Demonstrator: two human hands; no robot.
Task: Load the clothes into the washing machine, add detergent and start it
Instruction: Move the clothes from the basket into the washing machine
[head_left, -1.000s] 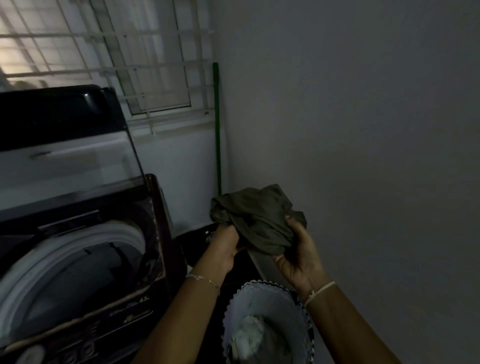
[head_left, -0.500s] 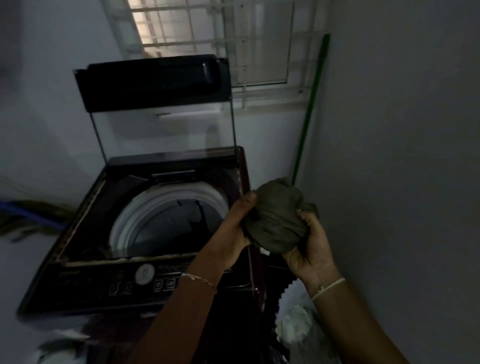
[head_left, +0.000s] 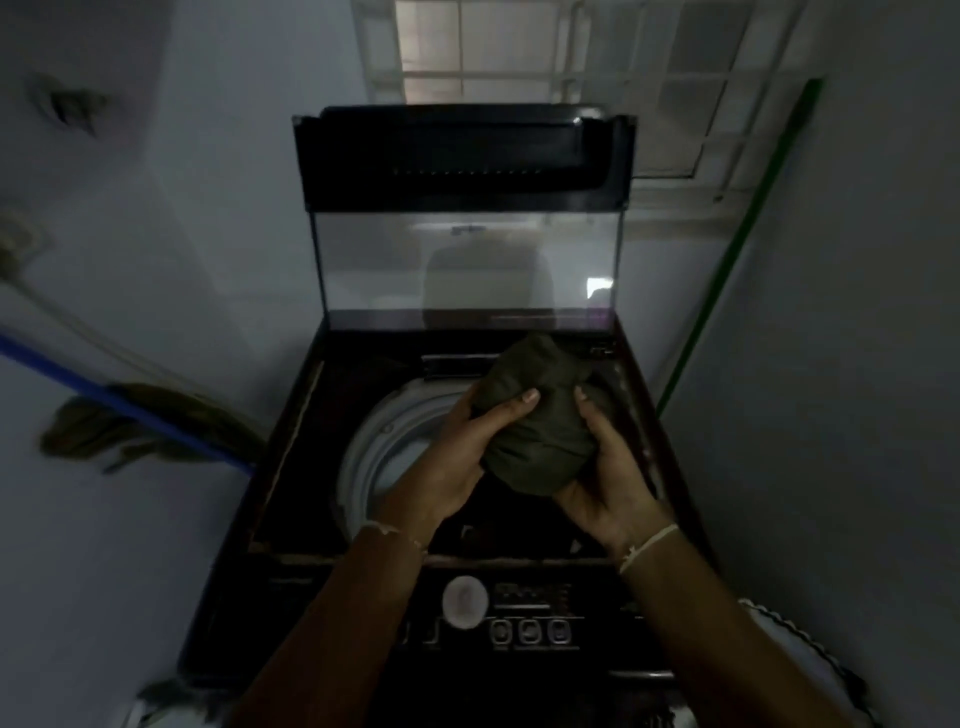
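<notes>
A bunched olive-green garment (head_left: 537, 415) is held over the open drum of a dark top-loading washing machine (head_left: 291, 431). My left hand (head_left: 457, 457) grips its left side, thumb on top. My right hand (head_left: 605, 478) cups and grips its right side. The glass lid (head_left: 467, 270) stands upright at the back. The drum's pale ring (head_left: 369, 447) shows to the left of my hands; the inside of the drum is dark. The control panel (head_left: 524, 608), with a round white knob and small buttons, lies below my wrists.
A white laundry basket rim (head_left: 795, 634) shows at the lower right beside the machine. A green pole (head_left: 727, 260) leans in the right corner. At the left, a blue-handled broom (head_left: 130, 410) leans on the wall. A barred window (head_left: 571, 78) is behind the lid.
Both hands carried the garment left, from above the basket to over the washer's drum. My view swung left and now centres on the machine.
</notes>
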